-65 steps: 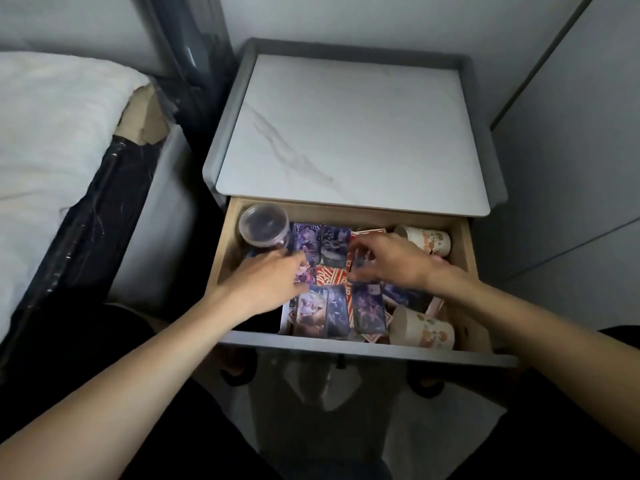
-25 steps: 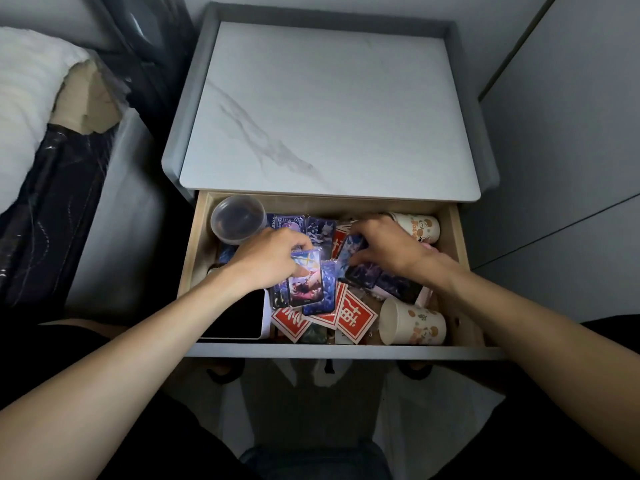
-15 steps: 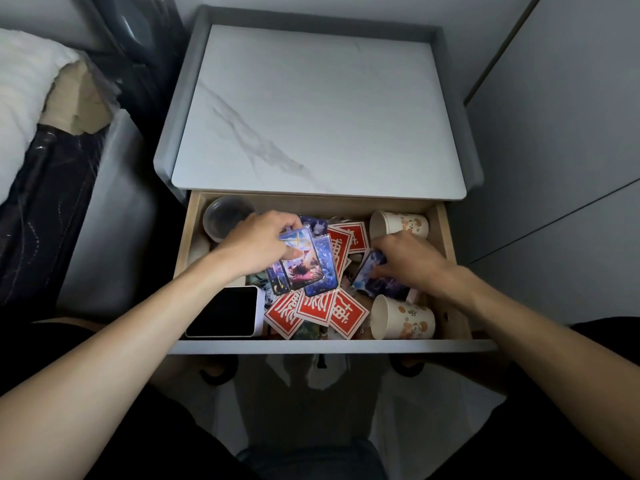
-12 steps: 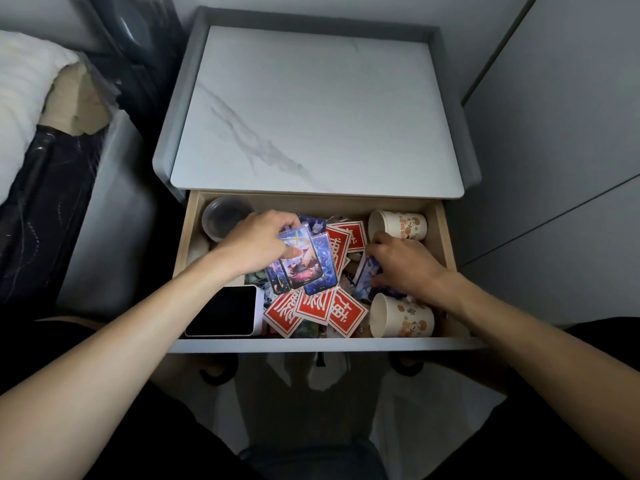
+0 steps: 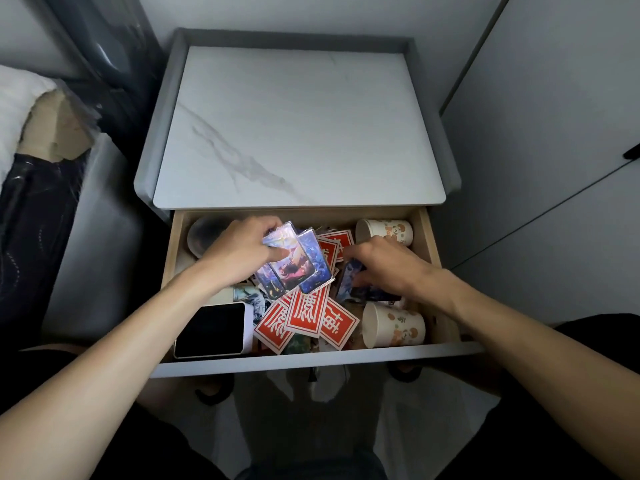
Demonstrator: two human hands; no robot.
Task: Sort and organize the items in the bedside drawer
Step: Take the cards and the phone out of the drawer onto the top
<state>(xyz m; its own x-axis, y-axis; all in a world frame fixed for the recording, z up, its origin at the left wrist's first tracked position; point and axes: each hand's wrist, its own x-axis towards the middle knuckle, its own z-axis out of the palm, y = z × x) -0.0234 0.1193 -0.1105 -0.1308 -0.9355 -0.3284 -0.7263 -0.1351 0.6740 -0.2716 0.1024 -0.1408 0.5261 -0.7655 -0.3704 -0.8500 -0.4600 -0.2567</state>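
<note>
Gripping a fan of glossy, sleeved picture cards (image 5: 294, 265) in the left hand (image 5: 242, 251), just above the clutter in the open wooden drawer (image 5: 311, 362). Pinching another dark glossy card (image 5: 349, 282) with the right hand (image 5: 384, 268), low beside flat red paper squares (image 5: 304, 313), near a printed paper cup (image 5: 393, 329) lying on its side.

one head-worn wide-angle view, high above the open drawer (image 5: 311, 363), aimed steeply down and slightly forward. close range. nightstand top (image 5: 298, 133) fills upper centre; bed edge (image 5: 20, 98) far left, wall panels (image 5: 554, 168) right. left forearm (image 5: 104, 358) and right forearm (image 5: 519, 341) enter from the lower corners.
</note>
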